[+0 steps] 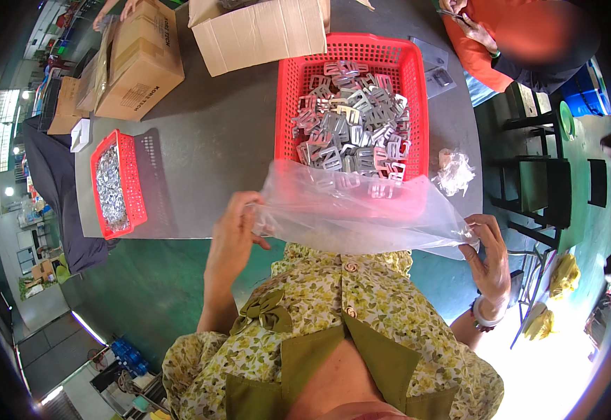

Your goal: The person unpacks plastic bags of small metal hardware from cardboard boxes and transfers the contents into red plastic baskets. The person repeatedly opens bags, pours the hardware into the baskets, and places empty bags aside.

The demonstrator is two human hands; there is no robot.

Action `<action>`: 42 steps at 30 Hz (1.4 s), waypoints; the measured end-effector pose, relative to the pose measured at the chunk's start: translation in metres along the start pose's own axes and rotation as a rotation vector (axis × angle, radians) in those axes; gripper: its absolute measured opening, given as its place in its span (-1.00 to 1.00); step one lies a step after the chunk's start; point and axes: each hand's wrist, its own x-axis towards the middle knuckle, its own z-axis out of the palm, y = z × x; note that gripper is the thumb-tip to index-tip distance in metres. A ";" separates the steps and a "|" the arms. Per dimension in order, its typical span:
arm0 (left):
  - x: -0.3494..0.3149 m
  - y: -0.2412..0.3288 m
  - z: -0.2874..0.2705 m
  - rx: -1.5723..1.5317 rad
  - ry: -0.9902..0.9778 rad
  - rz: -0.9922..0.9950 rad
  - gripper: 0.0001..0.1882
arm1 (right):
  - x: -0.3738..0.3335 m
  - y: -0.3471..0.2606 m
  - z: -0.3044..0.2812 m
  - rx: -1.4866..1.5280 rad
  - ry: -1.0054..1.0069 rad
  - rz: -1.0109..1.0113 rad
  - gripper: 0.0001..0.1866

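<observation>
A clear plastic bag (pixel 361 227) is stretched flat between my two hands, over the table's front edge. My left hand (pixel 234 231) pinches one end of it, and my right hand (pixel 486 255) grips the opposite corner between thumb and fingers. Under the bag's far edge stands a red plastic basket (pixel 282 105) heaped with metal buckles (pixel 351 115), grey and silvery, some looking pinkish. The bag covers the near part of the basket, which shows blurred through the film.
A smaller red basket (pixel 137 189) of small shiny pieces stands at the left. Cardboard boxes (pixel 260 42) line the far side. Crumpled clear plastic (pixel 454 172) lies right of the large basket. A person in orange (pixel 473 49) holds a phone at the far right.
</observation>
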 end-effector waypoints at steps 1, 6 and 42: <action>-0.002 -0.005 -0.007 -0.053 0.038 0.056 -0.66 | -0.002 0.001 0.007 0.118 0.043 0.036 -0.75; 0.022 -0.041 -0.006 -0.049 0.026 0.072 -0.35 | -0.001 0.022 0.058 0.508 0.084 0.199 -0.80; 0.012 -0.561 -0.059 -1.102 0.703 -0.881 -0.74 | 0.269 0.144 0.299 -0.073 0.538 0.316 -0.75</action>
